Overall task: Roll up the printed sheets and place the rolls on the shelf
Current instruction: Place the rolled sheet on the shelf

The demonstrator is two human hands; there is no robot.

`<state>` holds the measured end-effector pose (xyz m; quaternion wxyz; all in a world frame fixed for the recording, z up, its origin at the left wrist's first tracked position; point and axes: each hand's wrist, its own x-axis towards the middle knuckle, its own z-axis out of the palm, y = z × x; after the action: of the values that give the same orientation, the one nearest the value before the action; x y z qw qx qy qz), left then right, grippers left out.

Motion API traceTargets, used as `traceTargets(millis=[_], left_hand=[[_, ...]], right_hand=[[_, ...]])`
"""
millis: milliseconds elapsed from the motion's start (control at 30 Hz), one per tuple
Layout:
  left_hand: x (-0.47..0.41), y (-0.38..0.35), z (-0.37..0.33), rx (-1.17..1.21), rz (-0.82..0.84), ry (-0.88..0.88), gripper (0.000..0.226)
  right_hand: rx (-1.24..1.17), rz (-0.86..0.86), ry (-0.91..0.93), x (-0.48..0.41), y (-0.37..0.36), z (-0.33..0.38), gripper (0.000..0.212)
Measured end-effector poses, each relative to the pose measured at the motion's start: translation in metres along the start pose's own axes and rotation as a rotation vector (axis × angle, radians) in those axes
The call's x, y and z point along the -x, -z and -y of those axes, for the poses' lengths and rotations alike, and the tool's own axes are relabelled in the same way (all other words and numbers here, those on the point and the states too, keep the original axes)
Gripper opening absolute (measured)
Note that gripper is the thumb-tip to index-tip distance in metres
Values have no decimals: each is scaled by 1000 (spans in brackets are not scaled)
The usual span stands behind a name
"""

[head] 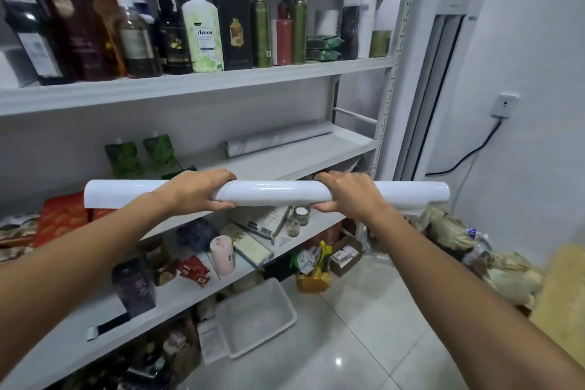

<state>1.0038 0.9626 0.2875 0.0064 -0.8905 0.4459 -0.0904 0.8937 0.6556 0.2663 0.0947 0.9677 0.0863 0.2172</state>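
Head view: a glossy white rolled sheet [269, 195], held level in front of the shelf [196, 87], is gripped by the left hand [198, 190] and right hand [343, 195], fingers curled around it.

Two bare forearms reach forward from the near edge. The left hand [198, 191] and right hand [343, 196], knuckles up, each curl around a rolled white sheet [269, 193], thumbs underneath.

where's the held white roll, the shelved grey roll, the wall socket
held white roll [269, 195]: head view, middle of tube
shelved grey roll [278, 140]: head view, mid-length
wall socket [504, 105]: head view, faceplate
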Motion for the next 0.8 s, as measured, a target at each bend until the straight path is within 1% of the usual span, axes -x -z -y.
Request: traceTargets(millis=[333, 467, 533, 633, 700, 800], left_hand=[[-96, -51, 83, 62, -50, 7, 69], [-134, -69, 110, 63, -52, 13, 47], [-155, -77, 125, 68, -52, 17, 44], [-184, -88, 149, 100, -6, 20, 44], [-205, -94, 167, 128, -17, 16, 49], [-232, -105, 189, 109, -22, 32, 56]], right_hand=[[51, 73, -34, -99, -62, -37, 53], [64, 67, -47, -132, -85, -51, 53], [78, 64, -53, -150, -99, -59, 54], [88, 68, -49, -179, -122, -71, 53], [68, 67, -51, -201, -138, -80, 53], [56, 74, -56, -232, -159, -92, 53]])
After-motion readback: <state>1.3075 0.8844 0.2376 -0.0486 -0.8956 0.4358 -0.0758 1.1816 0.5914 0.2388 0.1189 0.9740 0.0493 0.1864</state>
